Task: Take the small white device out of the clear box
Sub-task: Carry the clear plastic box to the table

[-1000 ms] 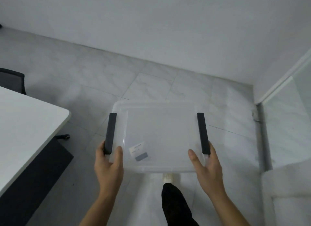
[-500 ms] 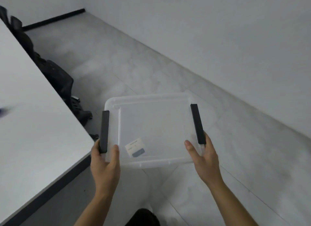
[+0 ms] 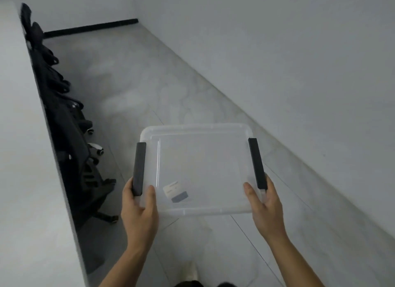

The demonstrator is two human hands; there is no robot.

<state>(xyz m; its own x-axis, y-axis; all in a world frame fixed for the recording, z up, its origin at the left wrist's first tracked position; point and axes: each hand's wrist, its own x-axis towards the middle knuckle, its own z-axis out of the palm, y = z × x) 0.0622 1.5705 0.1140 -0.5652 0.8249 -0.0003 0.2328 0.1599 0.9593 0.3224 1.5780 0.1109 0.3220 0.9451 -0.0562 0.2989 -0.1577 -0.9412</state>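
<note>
I carry a clear box (image 3: 205, 158) with a clear lid and two black side latches in front of me, above the floor. My left hand (image 3: 140, 209) grips its near left corner, thumb on the lid beside the left latch (image 3: 139, 168). My right hand (image 3: 265, 205) grips the near right corner by the right latch (image 3: 257, 162). Through the lid I see a small white device (image 3: 175, 191) with a dark grey end, lying near the front left of the box.
A long white table (image 3: 25, 158) runs along the left, with a row of black office chairs (image 3: 70, 141) tucked at its edge. A white wall (image 3: 299, 62) rises on the right. A grey tiled floor (image 3: 139, 83) aisle stretches ahead between them.
The view has swung left, from facing the wall to looking along the aisle beside the table. Both hands keep the same hold on the box.
</note>
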